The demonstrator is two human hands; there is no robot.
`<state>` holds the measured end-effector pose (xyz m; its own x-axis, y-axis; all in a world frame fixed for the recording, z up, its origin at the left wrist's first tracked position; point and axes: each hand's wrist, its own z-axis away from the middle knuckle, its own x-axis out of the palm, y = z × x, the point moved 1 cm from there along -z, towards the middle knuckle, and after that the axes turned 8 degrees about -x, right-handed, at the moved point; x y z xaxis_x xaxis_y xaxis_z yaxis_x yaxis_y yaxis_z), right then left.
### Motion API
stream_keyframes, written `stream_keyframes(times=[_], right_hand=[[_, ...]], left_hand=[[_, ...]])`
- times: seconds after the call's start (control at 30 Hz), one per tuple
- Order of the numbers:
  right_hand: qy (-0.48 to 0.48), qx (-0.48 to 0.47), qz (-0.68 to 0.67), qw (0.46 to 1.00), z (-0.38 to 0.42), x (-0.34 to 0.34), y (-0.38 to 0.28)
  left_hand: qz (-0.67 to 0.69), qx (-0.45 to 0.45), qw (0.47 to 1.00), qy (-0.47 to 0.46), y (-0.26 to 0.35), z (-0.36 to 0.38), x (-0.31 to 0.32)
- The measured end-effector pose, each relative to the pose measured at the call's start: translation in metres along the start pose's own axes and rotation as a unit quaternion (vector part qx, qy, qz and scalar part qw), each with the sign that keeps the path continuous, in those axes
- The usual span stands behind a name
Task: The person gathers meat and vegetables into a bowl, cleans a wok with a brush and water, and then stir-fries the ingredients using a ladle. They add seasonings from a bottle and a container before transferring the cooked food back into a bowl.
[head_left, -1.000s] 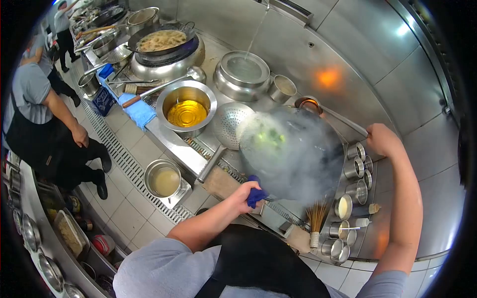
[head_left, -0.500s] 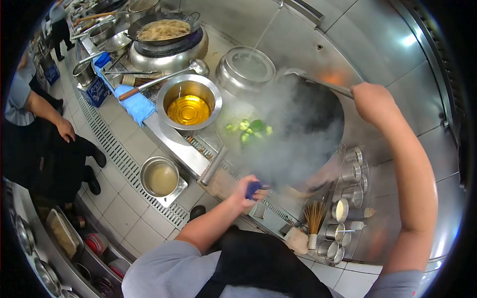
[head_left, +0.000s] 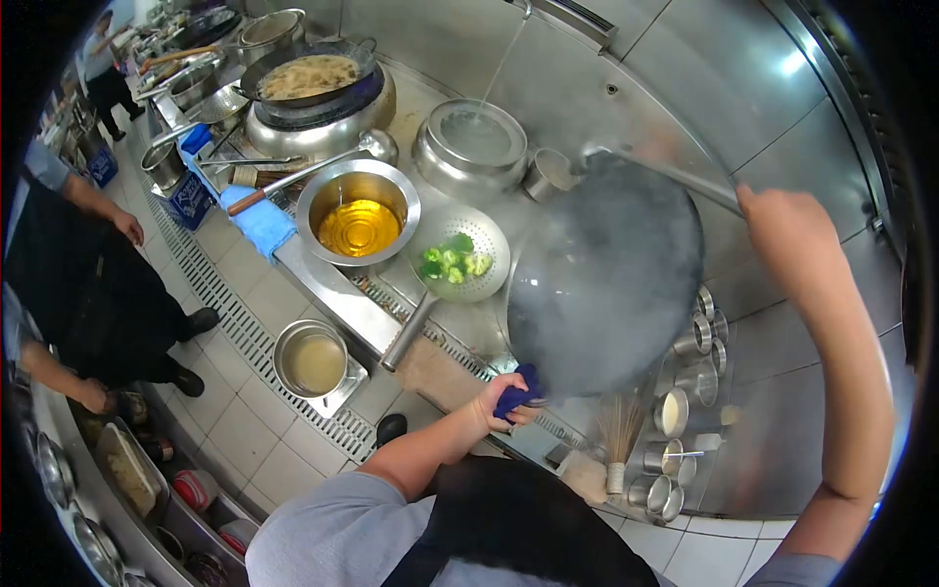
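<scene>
My left hand [head_left: 501,399] grips the near handle of a big dark wok [head_left: 606,284] through a blue cloth [head_left: 518,387]. The wok is steaming and looks empty. My right hand [head_left: 778,227] holds the long metal handle of a ladle [head_left: 675,176] that reaches over the wok's far rim. Left of the wok a perforated metal strainer [head_left: 489,284] holds green broccoli pieces [head_left: 450,262]; its handle points toward me.
A steel bowl of yellow oil [head_left: 357,225] sits left of the strainer. A pot of water [head_left: 471,142] stands under a running tap. A second wok of food [head_left: 308,78] is at the back left. Seasoning cups [head_left: 685,391] line the right. A person in an apron [head_left: 68,274] stands at left.
The wok swung back from its tip over the strainer and now sits level to the right. The broccoli lies in the strainer. My right hand moved right with the ladle.
</scene>
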<state>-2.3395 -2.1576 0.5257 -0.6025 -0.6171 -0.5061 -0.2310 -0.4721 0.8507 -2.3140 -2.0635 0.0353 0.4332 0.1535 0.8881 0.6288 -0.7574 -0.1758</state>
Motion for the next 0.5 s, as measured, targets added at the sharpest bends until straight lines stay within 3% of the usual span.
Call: stream_keyframes(times=[0.07,0.1,0.17,0.27,0.33,0.43,0.47,0.5], right_hand=[[-0.015,0.002,0.020,1.000,0.026,0.031,0.005],[-0.033,0.002,0.042,0.999,0.038,0.051,0.008],[-0.054,0.019,0.043,0.997,0.060,0.102,0.014],[-0.052,0.084,0.002,0.995,0.089,0.189,0.007],[-0.035,0.147,-0.109,0.982,0.097,0.222,-0.014],[0.085,0.251,-0.298,0.917,0.098,0.225,-0.068],[0.108,0.273,-0.368,0.882,0.091,0.229,-0.092],[0.175,0.269,-0.488,0.812,0.083,0.241,-0.120]], left_hand=[[-0.052,0.027,0.982,0.178,-0.004,0.000,0.010],[-0.055,0.027,0.981,0.182,-0.006,-0.003,0.015],[-0.138,0.053,0.936,0.320,-0.009,-0.010,0.022],[-0.189,0.069,0.889,0.412,-0.010,-0.025,0.028],[-0.229,0.072,0.868,0.435,-0.008,-0.035,0.017],[-0.228,0.099,0.852,0.461,-0.012,-0.058,0.035],[-0.227,0.103,0.849,0.465,-0.012,-0.066,0.030],[-0.218,0.099,0.852,0.466,-0.011,-0.073,0.023]])
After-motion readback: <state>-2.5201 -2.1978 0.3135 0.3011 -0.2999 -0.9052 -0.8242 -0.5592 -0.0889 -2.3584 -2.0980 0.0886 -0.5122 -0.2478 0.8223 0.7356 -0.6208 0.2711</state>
